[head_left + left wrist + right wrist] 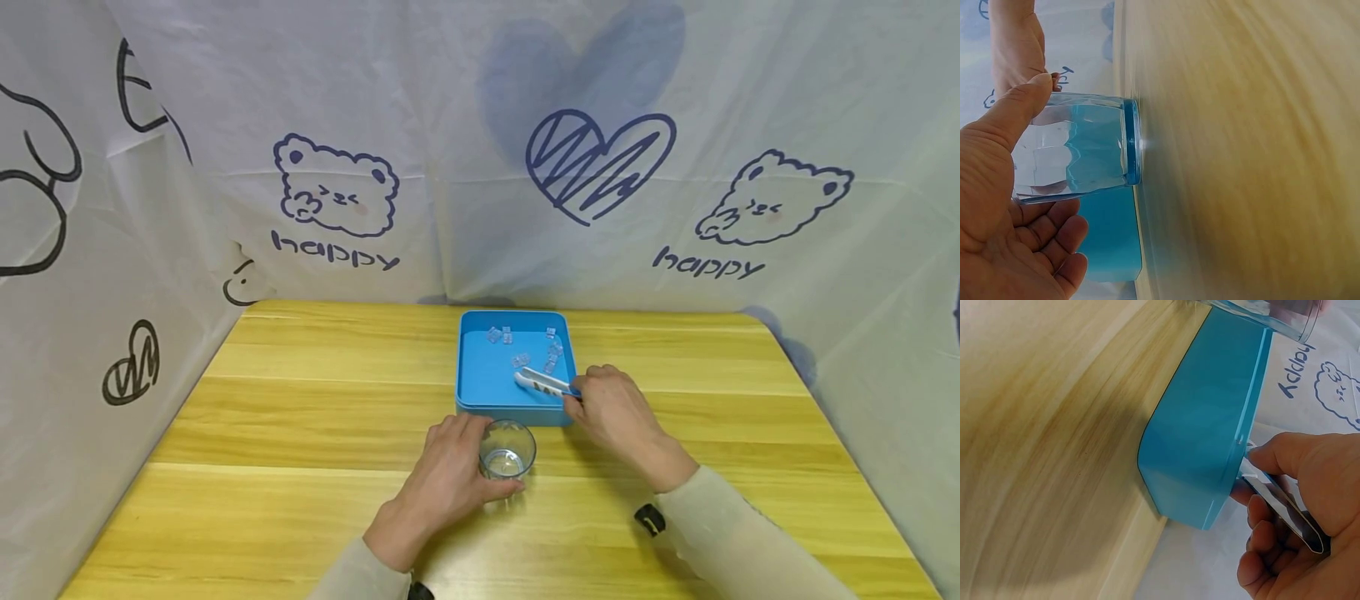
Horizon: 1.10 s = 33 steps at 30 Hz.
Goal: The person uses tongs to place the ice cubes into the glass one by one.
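Observation:
On the wooden table a clear drinking glass [504,463] stands upright, close in front of a blue square box [483,377]. My left hand [448,467] grips the glass from its left side, with the thumb across the near side. In the left wrist view the glass [1079,147] shows no contents. My right hand [617,414] holds a pair of tongs [542,382] with white tips and a metal handle [1285,506]. The tips reach over the box's near right part, just below two clear cubes [521,361]. More clear cubes [553,357] lie along the right side.
Further clear cubes [500,335] lie near the box's back wall. White cloth [465,167] with drawn bears and hearts hangs behind the table [322,400] and at both sides. The box wall [1210,419] stands between the glass and the cubes.

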Each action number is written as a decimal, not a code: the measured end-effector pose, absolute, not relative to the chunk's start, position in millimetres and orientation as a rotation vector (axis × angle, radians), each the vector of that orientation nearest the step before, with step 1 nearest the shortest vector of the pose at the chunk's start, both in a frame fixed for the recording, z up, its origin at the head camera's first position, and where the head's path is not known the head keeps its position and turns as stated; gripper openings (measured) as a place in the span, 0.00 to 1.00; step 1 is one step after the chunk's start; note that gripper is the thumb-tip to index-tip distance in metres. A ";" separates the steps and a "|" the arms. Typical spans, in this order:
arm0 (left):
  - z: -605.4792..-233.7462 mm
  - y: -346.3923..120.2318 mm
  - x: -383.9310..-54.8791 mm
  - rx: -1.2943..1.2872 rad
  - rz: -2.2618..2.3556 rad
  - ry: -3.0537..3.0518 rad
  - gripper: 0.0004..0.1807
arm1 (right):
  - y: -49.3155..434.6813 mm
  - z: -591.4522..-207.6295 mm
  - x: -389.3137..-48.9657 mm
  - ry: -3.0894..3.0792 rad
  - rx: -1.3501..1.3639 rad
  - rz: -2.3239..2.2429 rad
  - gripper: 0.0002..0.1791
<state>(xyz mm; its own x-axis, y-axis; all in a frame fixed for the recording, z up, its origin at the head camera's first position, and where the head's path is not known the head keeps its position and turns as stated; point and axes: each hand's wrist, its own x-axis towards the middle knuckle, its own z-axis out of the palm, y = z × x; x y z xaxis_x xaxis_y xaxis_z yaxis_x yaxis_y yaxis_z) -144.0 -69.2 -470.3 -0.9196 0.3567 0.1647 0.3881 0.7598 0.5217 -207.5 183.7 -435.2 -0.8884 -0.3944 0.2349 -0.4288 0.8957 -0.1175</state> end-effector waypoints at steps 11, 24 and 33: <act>-471.0 -69.5 -144.6 -0.623 -0.860 -2.893 0.47 | 189.8 -425.9 -199.1 -2.793 0.676 0.332 0.15; -470.6 -71.5 -144.9 -0.609 -0.865 -2.893 0.46 | 202.7 -395.9 -169.4 -2.812 0.638 0.452 0.07; -472.2 -70.6 -145.4 -0.608 -0.883 -2.879 0.47 | 206.6 -383.1 -148.4 -2.731 0.768 0.424 0.05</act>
